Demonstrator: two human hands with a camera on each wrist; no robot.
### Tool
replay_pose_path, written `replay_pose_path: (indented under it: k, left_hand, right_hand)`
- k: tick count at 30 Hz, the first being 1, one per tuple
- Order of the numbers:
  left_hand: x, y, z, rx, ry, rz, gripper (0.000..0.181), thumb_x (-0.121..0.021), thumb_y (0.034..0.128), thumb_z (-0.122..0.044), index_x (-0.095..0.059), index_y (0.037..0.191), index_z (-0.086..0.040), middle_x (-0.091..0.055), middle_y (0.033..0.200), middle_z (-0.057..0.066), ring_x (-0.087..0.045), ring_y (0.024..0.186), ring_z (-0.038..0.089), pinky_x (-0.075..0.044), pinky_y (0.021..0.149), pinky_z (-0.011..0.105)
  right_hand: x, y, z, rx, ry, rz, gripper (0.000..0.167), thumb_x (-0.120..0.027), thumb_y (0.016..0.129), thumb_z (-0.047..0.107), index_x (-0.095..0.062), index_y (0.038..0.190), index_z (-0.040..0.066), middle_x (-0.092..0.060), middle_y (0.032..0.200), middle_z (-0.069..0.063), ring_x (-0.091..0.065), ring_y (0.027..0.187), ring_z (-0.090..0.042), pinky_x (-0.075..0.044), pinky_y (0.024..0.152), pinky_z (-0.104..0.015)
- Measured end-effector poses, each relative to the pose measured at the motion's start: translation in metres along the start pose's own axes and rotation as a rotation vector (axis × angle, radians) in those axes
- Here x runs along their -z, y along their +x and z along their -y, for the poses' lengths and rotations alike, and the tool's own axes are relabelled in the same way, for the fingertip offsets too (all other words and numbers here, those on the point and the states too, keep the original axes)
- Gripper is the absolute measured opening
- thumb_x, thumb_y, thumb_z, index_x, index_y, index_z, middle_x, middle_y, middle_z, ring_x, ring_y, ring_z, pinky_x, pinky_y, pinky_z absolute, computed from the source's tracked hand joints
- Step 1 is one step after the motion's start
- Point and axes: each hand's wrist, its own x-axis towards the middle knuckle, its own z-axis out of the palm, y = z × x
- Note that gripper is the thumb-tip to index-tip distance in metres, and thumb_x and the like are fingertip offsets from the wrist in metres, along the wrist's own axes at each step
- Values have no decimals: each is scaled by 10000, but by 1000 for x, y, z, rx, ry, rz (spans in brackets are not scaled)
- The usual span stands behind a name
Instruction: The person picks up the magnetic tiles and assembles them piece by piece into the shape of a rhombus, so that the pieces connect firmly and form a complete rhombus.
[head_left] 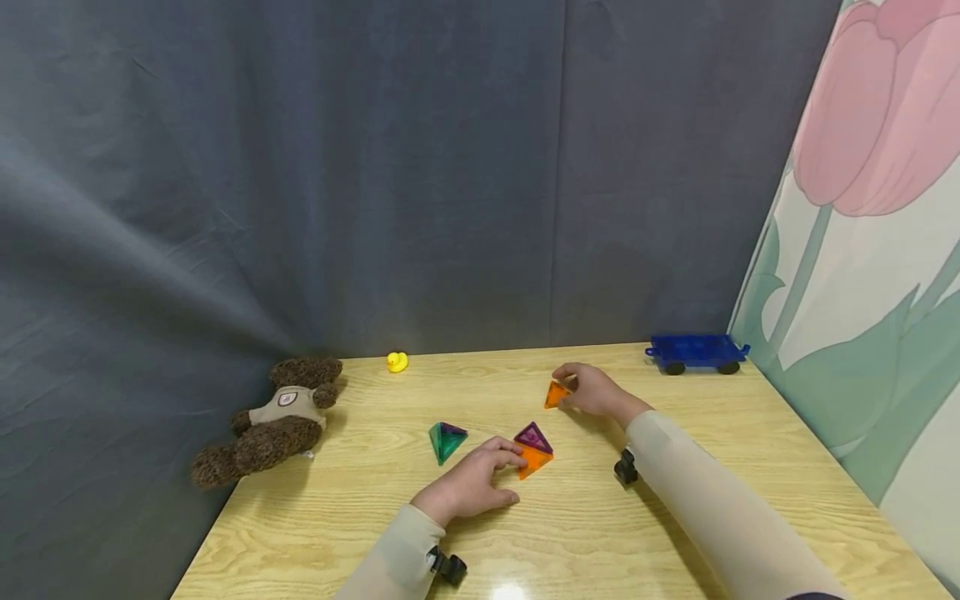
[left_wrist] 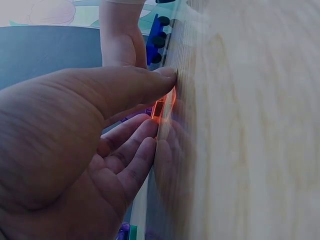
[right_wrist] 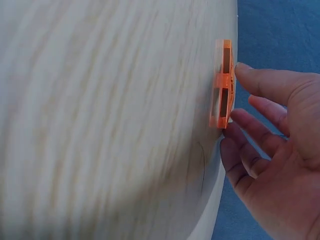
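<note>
My left hand [head_left: 476, 486] rests low on the table, its fingertips on an orange triangular magnetic tile [head_left: 536, 459]. A purple triangular tile [head_left: 533, 437] adjoins that tile's far edge. Farther right, my right hand [head_left: 595, 392] is at a separate orange triangular tile [head_left: 555, 394]. In the right wrist view this orange tile [right_wrist: 227, 85] lies flat on the table, with thumb and fingers loosely bent beside it; whether they touch it I cannot tell. To the left of my left hand sits a green and purple tile piece [head_left: 447, 442].
A brown teddy bear [head_left: 288, 417] in a beige shirt lies at the table's left edge. Along the back are a small yellow duck [head_left: 397, 362] and, at the right, a blue wheeled cart [head_left: 693, 352]. A dark curtain [head_left: 450, 183] hangs behind the wooden table [head_left: 360, 467].
</note>
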Motion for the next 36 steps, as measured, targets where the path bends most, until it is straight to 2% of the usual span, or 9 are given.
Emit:
replay_pose_path:
  k: [5,10,18,24,29,36]
  left_hand:
    - [1,0,0,-6,-4,1,464,-819,941,-218,-687,1382,-159,-495,1478,-109,-466,1385,131,-416,1159,371]
    - [0,0,2,-10,-2,1,458,-822,939,-218,-691,1375,-173,-495,1471,-123,-466,1383,126,-420,1155,367]
    - [-1,1,4,-14,-2,-1,459,-822,938,-222,-690,1375,-176,-491,1470,-135,-465,1385,124,-417,1158,370]
    - [-1,1,4,-18,3,-1,457,-817,942,-220,-688,1378,-175,-493,1471,-126,-467,1382,122,-422,1153,365]
    - [0,0,1,-15,0,0,460,-814,943,-204,-686,1382,-161,-492,1479,-114,-464,1386,125,-419,1155,363]
    - [0,0,1,-15,7,-3,463,-819,939,-207,-688,1380,-165,-495,1480,-109,-465,1388,128,-425,1150,362]
  right_hand:
    - [-4,7,-1,37,-17,19,506,-817,905,21,-645,1380,-6,-643,1343,-181,-625,1154,-333,-577,945,-439]
    - [-5,12,-1,61,-60,29,452,-820,898,17,-692,1332,16,-652,1306,-144,-620,1086,-291,-549,989,-471]
    - [-6,13,-1,50,-46,32,432,-829,886,-1,-705,1298,29,-654,1284,-130,-629,1152,-321,-518,1052,-497]
    - [-4,10,-1,53,-45,25,459,-856,865,17,-691,1293,-5,-661,1207,-135,-638,1142,-343,-538,1024,-487]
    - [-2,6,-3,60,-47,23,465,-858,865,20,-683,1293,-20,-654,1218,-162,-642,1146,-366,-544,1016,-493]
    - [0,4,-7,72,-60,-2,498,-879,840,18,-686,1299,8,-629,1206,-164,-640,1145,-375,-550,1004,-499]
